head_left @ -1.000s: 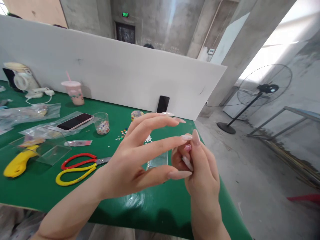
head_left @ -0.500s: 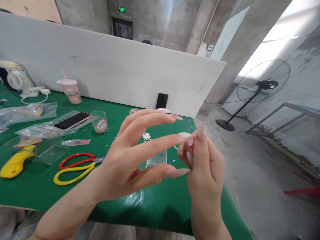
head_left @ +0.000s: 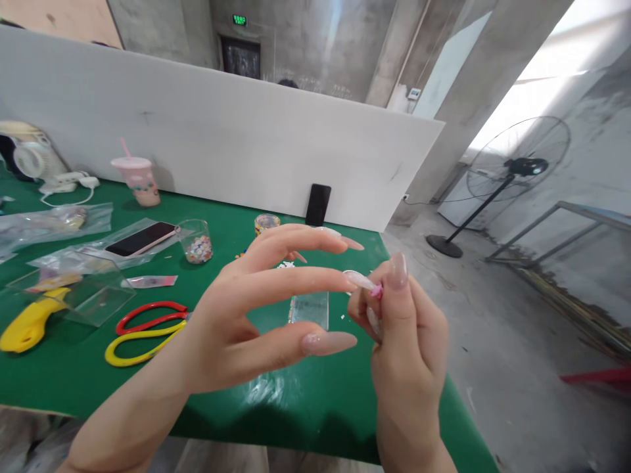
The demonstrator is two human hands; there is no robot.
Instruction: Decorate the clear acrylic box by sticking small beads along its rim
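My right hand is closed, with a small pink piece pinched between thumb and curled fingers; its exact kind is too small to make out. My left hand is open, fingers apart. Its index nail meets or nearly meets the pink piece, while the thumb points right, below it. Beneath the hands, a clear flat rectangular piece lies on the green tabletop. Small white bits lie behind my left fingers. Part of a white round rim shows beside my right hand.
Red-and-yellow scissors, a yellow-handled tool and a clear acrylic box lie left. Farther back are a cup of beads, a pink-edged phone, a pink drink cup, a bead jar and a black phone against a white board.
My left hand has shifted slightly down and left, its thumb moving away from my right hand. The left index nail now points onto the pink piece. My right hand keeps its pinch.
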